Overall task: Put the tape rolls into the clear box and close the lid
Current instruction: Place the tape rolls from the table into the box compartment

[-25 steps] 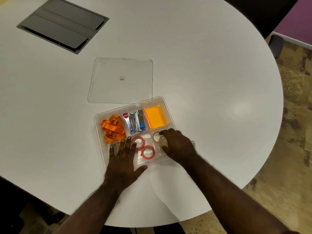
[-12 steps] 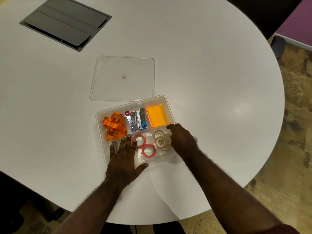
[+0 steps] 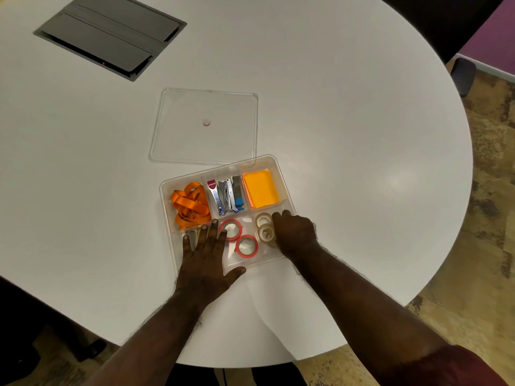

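The clear box (image 3: pixel 164 188) sits on the white table, divided into compartments. Two red-rimmed tape rolls (image 3: pixel 230 229) lie flat in its near middle compartment, and pale clear tape rolls (image 3: pixel 264 227) are stacked in the near right one. My left hand (image 3: pixel 204 257) lies flat with fingers spread over the box's near left corner, fingertips next to the red rolls. My right hand (image 3: pixel 295 232) rests on the box's near right edge, fingers curled beside the pale rolls; I cannot see anything in it. The clear lid (image 3: pixel 206 107) lies flat on the table just beyond the box.
Orange ribbon (image 3: pixel 189 207), staplers (image 3: pixel 225 195) and an orange pad (image 3: pixel 260 188) fill the box's far compartments. A grey cable hatch (image 3: pixel 111 34) is set into the table at far left. The round table edge curves close on the right and near side.
My right hand has slid off the pale tape rolls to the box's right edge, uncovering the stack. My left hand has stayed on the box.
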The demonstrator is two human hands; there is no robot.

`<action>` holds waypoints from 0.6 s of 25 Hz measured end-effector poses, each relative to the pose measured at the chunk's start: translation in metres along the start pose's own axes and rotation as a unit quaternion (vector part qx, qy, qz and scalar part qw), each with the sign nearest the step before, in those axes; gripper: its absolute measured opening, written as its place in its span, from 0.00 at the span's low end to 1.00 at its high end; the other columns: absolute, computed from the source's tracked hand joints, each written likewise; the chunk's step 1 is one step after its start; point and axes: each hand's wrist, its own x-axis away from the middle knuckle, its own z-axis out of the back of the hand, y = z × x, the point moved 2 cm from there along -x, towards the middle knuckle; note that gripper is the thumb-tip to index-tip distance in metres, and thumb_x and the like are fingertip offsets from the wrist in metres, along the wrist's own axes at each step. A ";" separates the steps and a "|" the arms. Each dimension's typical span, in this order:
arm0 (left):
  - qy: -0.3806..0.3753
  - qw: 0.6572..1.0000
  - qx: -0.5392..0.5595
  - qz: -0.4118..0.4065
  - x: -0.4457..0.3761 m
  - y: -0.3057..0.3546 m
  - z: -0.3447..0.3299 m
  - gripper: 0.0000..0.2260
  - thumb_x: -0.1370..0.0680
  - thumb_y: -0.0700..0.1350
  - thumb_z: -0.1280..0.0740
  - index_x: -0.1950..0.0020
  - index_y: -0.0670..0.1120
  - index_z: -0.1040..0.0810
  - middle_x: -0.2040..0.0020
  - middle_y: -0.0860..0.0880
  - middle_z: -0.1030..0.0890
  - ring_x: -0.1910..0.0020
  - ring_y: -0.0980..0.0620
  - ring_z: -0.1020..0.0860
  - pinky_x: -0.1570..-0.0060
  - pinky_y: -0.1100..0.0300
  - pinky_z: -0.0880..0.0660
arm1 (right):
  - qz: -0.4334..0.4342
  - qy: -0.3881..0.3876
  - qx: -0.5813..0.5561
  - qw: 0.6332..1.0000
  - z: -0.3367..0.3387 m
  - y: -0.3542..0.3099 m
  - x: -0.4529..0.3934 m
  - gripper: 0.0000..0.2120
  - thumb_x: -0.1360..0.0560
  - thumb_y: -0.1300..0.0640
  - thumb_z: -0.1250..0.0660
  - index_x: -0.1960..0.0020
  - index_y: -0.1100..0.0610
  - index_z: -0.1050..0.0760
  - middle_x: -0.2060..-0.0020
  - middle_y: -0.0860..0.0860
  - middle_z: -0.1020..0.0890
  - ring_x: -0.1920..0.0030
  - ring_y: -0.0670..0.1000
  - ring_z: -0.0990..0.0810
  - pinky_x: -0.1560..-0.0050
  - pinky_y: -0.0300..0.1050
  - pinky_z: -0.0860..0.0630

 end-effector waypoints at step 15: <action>0.004 1.000 0.005 -0.010 0.001 0.002 0.002 0.45 0.32 0.76 0.53 0.22 0.51 0.56 0.21 0.49 0.57 0.23 0.47 0.60 0.29 0.44 0.69 | -0.029 -0.060 -0.080 0.995 0.018 0.008 0.006 0.22 0.29 0.52 0.30 0.38 0.57 0.31 0.45 0.57 0.23 0.50 0.59 0.19 0.52 0.50 0.22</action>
